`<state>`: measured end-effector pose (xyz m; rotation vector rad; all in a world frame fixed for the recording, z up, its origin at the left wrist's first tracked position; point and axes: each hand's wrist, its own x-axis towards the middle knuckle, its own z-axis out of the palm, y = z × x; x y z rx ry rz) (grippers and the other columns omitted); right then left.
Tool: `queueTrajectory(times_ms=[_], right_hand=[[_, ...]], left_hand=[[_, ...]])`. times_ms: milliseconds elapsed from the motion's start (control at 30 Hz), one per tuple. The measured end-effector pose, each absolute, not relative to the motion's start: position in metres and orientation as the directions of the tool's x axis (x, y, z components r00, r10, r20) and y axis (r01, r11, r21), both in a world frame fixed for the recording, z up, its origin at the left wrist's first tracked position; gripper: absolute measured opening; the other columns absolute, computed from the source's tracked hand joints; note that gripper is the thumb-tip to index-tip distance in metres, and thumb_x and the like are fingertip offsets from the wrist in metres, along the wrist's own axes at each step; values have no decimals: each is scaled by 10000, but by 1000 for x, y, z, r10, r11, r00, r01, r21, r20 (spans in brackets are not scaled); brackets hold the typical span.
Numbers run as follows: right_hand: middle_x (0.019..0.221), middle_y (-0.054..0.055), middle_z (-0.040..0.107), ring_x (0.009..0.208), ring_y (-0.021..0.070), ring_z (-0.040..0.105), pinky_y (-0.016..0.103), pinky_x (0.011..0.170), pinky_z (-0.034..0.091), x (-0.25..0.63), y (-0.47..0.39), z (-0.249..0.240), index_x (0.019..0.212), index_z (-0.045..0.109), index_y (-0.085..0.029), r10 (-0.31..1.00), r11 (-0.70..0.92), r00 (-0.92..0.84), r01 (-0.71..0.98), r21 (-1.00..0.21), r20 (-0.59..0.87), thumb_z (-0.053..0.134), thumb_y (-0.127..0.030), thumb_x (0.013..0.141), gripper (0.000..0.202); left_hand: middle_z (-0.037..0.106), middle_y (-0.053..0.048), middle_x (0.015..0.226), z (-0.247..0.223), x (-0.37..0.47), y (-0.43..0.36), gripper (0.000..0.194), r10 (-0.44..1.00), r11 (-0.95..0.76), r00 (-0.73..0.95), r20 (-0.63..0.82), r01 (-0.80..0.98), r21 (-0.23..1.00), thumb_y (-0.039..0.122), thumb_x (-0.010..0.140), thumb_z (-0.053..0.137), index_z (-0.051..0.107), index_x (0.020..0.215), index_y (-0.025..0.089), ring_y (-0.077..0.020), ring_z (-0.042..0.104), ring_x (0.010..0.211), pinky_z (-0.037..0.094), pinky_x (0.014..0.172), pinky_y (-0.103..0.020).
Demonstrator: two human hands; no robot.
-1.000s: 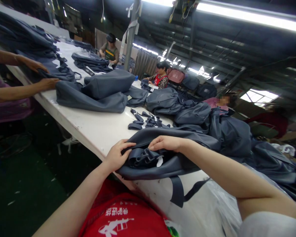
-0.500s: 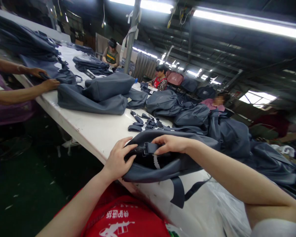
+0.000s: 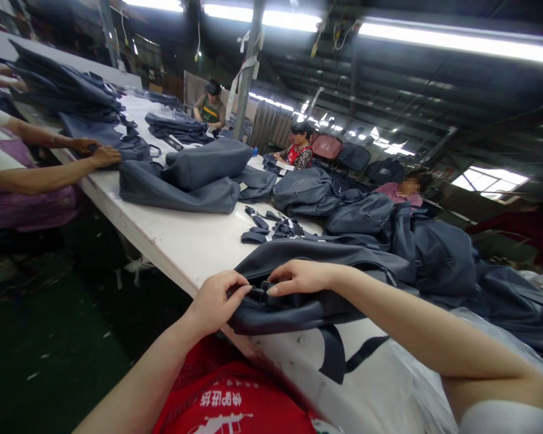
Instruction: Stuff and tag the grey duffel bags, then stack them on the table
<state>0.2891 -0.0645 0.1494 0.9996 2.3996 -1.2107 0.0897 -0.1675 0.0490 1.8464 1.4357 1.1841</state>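
Note:
A dark blue-grey bag lies at the near edge of the white table, its long opening facing up. My left hand pinches the left end of the opening, at a dark zipper end or cord. Inside the opening, my right hand has thumb and fingers closed on a dark buckle piece close to my left fingertips. A dark strap hangs out below the bag onto the table.
Loose straps lie beyond the bag on the white table. Folded bags sit at the left and more bags are heaped at the right. A co-worker's hands work at far left; other people sit farther back.
My left fingers have closed from a spread grip into a pinch. My right hand has moved slightly left and down, bringing the buckle lower, and the white strip inside the bag is hidden.

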Motion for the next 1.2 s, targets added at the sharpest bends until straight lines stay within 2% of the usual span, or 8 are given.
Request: queueTrajectory(times_ms=[133,267,400,600,900,1000,1100,1200], right_hand=[[959,106,688,873,247,619,350,791,454,266,-86,145,1181,643,-165,465,831,-852,514,-213,-242,593,-611,786,598],[880,104,681,857,231,619,329,791,449,243,-103,129,878,701,-142,404,913,-910,407,-14,-93,593,-495,835,371],[834,110,697,783,215,641,310,738,449,229,-107,117,833,679,-124,377,926,-914,368,85,-150,480,-303,922,282],[896,107,711,820,205,661,276,728,442,224,-96,115,878,667,-126,405,911,-894,413,-1,-193,386,-327,983,362],[843,82,697,777,190,645,266,678,419,214,-77,101,834,655,-148,328,926,-910,363,-105,-253,364,-415,984,422],[879,85,704,802,193,653,263,676,426,208,-75,100,858,649,-155,315,928,-907,356,-109,-278,340,-410,990,422],[919,101,713,835,208,667,275,695,451,201,-76,98,891,656,-156,300,938,-900,339,-76,-316,330,-397,990,417],[917,135,721,843,242,681,311,704,482,194,-80,93,913,677,-140,301,944,-868,329,-2,-396,325,-386,986,435]], left_hand=[[628,-8,624,44,89,-171,300,992,-56,-95,86,284,957,439,824,553,618,685,182,-147,546,589,409,581,-258],[567,8,509,34,90,-172,404,979,154,-134,-154,-5,988,544,739,590,547,593,171,-92,402,429,292,457,-224],[574,-7,517,25,77,-170,440,970,161,-177,-166,-40,986,580,757,537,588,622,165,-101,403,415,296,452,-234],[665,-50,771,-23,46,-162,382,895,113,-445,44,320,940,503,831,425,647,777,198,-206,589,744,438,718,-317],[604,-7,662,-31,61,-169,388,955,150,-250,-159,-52,987,519,679,667,592,762,148,-149,553,612,419,575,-250],[612,-14,668,-26,67,-178,290,935,53,-356,8,161,986,449,771,617,617,774,159,-155,558,612,436,604,-271],[619,-24,714,-25,75,-187,188,882,-61,-365,297,538,841,325,865,525,636,804,187,-169,559,652,438,645,-297],[630,-36,750,-26,82,-191,180,844,-108,-323,428,679,726,258,894,486,618,791,191,-179,577,705,451,687,-312]])
